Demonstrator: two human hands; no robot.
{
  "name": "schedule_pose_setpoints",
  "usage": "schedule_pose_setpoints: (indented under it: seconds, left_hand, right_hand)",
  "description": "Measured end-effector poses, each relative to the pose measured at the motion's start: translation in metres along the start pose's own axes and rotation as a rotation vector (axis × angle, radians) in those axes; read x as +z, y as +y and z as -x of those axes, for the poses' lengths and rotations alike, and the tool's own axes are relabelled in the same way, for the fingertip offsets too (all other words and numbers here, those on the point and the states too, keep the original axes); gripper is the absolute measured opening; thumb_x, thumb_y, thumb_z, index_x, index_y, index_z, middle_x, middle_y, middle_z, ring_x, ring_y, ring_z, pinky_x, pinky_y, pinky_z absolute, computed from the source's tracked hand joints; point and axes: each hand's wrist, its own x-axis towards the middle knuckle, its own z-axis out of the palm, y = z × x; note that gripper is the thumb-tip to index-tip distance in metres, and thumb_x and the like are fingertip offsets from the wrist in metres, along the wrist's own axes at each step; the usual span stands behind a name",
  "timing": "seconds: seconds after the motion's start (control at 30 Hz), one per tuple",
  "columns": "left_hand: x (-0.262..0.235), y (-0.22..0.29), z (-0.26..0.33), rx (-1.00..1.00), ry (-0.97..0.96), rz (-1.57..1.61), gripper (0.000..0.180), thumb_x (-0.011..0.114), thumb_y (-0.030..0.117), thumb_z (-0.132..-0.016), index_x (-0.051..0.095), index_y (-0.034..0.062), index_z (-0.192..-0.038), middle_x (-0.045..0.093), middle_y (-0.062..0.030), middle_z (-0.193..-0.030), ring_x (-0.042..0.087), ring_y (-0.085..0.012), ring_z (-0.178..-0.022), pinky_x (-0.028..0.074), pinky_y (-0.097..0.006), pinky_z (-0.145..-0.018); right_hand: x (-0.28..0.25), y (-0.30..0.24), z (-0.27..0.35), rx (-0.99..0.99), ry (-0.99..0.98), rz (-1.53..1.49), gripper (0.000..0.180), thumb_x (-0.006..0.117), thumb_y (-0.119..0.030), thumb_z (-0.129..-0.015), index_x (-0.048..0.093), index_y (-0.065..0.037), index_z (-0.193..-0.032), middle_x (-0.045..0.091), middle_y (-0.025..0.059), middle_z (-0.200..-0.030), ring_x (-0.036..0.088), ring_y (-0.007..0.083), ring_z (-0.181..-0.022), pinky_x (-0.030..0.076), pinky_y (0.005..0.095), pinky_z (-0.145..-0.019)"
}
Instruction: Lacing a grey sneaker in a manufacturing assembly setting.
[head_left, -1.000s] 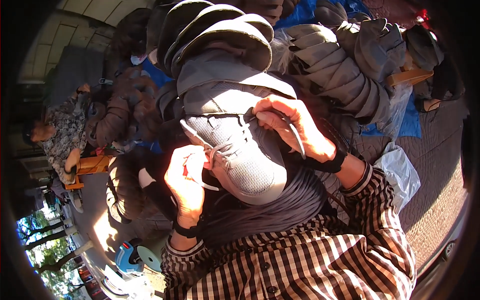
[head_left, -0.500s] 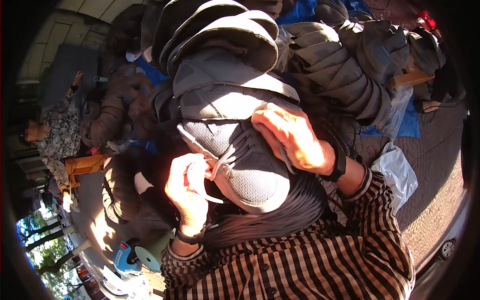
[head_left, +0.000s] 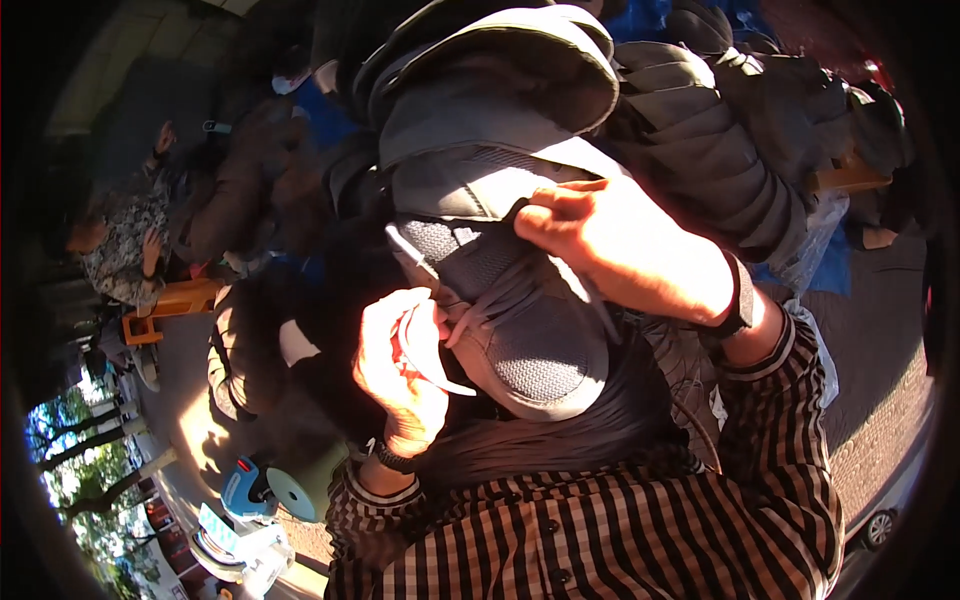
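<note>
Grey mesh shoe (head_left: 530, 330), positioned at frame centre, is steadied across its laced upper by the right hand (head_left: 630, 250), fingers together and pressed onto it. A lace end (head_left: 440, 375) is pinched between the closed fingers of the left hand (head_left: 400, 370) at centre left; lacing is judged partly done, with tightening left. No container contents can be made out among the dark bags (head_left: 720, 150) at upper right.

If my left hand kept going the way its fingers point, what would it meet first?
Probably the grey shoe: the left hand pinches its lace with fingers pointing right at the mesh toe; depth is unclear.
</note>
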Motion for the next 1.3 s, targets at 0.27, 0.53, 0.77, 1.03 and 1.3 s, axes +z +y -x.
schedule_pose_setpoints:
  seconds: [0.27,0.53,0.77,1.03,1.3]
  left_hand:
    - [0.004,-0.005,0.012,0.065,-0.056,0.079,0.021,0.062,-0.011,-0.084,0.058,-0.0081,-0.105,0.064,-0.0105,-0.094,0.062,-0.0126,-0.078,0.053,-0.024,-0.072]
    - [0.002,-0.007,0.005,-0.034,-0.079,0.269,0.023,0.062,-0.012,-0.083,0.057,-0.0069,-0.105,0.062,-0.0105,-0.102,0.061,-0.0114,-0.085,0.051,-0.023,-0.075]
    - [-0.001,-0.003,-0.008,-0.236,-0.160,0.426,0.021,0.057,-0.010,-0.087,0.057,-0.0055,-0.108,0.059,-0.0068,-0.101,0.056,-0.0074,-0.081,0.050,-0.022,-0.076]
    - [-0.008,0.011,-0.033,-0.051,-0.425,-0.043,0.028,0.049,-0.011,-0.087,0.058,0.0003,-0.111,0.056,0.0012,-0.078,0.049,-0.0027,-0.063,0.044,-0.017,-0.058]
    - [-0.024,0.013,-0.047,0.166,-0.601,-0.336,0.030,0.060,-0.003,-0.084,0.057,0.0037,-0.113,0.060,-0.0100,-0.060,0.064,-0.0264,-0.059,0.050,-0.032,-0.053]
  right_hand:
    - [0.017,0.000,0.015,0.353,0.282,-0.579,0.008,0.066,0.001,-0.084,0.058,0.000,-0.087,0.055,0.0032,-0.070,0.050,0.0087,-0.060,0.041,0.0235,-0.056]
    - [0.008,-0.001,0.010,0.184,0.217,-0.348,0.015,0.064,0.006,-0.078,0.055,-0.001,-0.088,0.055,0.0122,-0.075,0.054,0.0291,-0.064,0.044,0.0325,-0.061]
    - [0.006,0.000,0.005,0.094,0.158,-0.239,0.018,0.064,0.005,-0.077,0.054,-0.001,-0.090,0.054,0.0114,-0.076,0.056,0.0310,-0.067,0.045,0.0340,-0.060]
    - [-0.004,0.002,0.005,0.091,0.046,-0.283,0.015,0.062,0.005,-0.081,0.056,-0.002,-0.093,0.058,0.0114,-0.077,0.059,0.0307,-0.068,0.048,0.0336,-0.062]
    - [-0.014,0.010,-0.004,-0.294,-0.060,0.106,0.045,0.062,-0.001,-0.077,0.055,-0.005,-0.121,0.069,0.0148,-0.093,0.068,0.0298,-0.081,0.057,0.0345,-0.069]
